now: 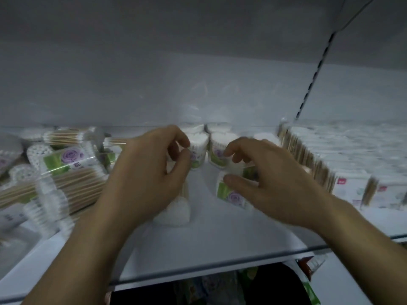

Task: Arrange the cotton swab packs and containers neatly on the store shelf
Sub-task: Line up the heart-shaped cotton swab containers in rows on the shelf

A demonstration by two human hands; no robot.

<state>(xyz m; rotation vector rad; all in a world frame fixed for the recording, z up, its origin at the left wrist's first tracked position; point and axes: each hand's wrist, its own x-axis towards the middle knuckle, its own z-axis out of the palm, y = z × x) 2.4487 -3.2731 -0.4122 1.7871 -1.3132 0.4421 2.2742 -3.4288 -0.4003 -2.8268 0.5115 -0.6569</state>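
Mid-step: standing the round tubs in line at the middle of the shelf (220, 258). Gripping the tipped tub (229, 194) with the right hand (271, 179), thumb against the near wall, fingers curled over the far side. Lying tilted, rose label facing up, just in front of the upright tubs (198, 148) and right of centre. Curling the left hand (152, 168) beside the nearest upright tub, thumb and forefinger close to its wall; too blurred to tell whether pinching it or merely touching.

Elsewhere: a loose pack (176, 212) lying flat under the left wrist, a jumbled heap (66, 172) of packs to the left, a tidy row (330, 172) of packs standing on edge to the right.

Seemingly early in the job, with the heap not yet sorted. Next, most likely: tip the tub upright and set it down flush with the upright ones, label forward. Calls for a firm wrap round a slick, light wall, a slow lowering so as not to knock the neighbours, perhaps a steadying touch from the left. After that, probably the loose pack and the heap.
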